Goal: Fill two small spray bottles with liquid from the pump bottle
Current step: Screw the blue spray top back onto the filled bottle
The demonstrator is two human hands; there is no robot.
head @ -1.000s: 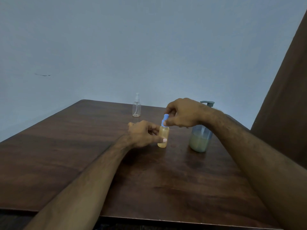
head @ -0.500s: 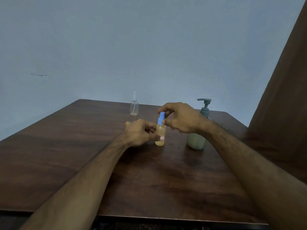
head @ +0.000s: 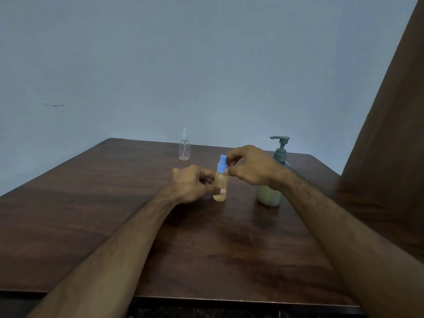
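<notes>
A small spray bottle (head: 220, 185) full of yellowish liquid stands upright on the dark wooden table (head: 114, 214). My left hand (head: 192, 183) grips its body from the left. My right hand (head: 251, 167) pinches its blue spray cap (head: 222, 163) from the right. Just behind my right wrist stands the pump bottle (head: 273, 180), grey-green with a pump head and pale liquid in its lower part. A second small spray bottle (head: 184, 148), clear with a whitish top, stands alone near the table's far edge.
A blue-grey wall rises behind the table. A brown curtain or panel (head: 390, 134) runs down the right side beside the table's right edge. The table's near edge (head: 206, 299) lies below my forearms.
The view shifted a little, so the pump bottle's head now shows fully. My right fingers have shifted a little around the blue cap. The left hand keeps its grip on the bottle.
</notes>
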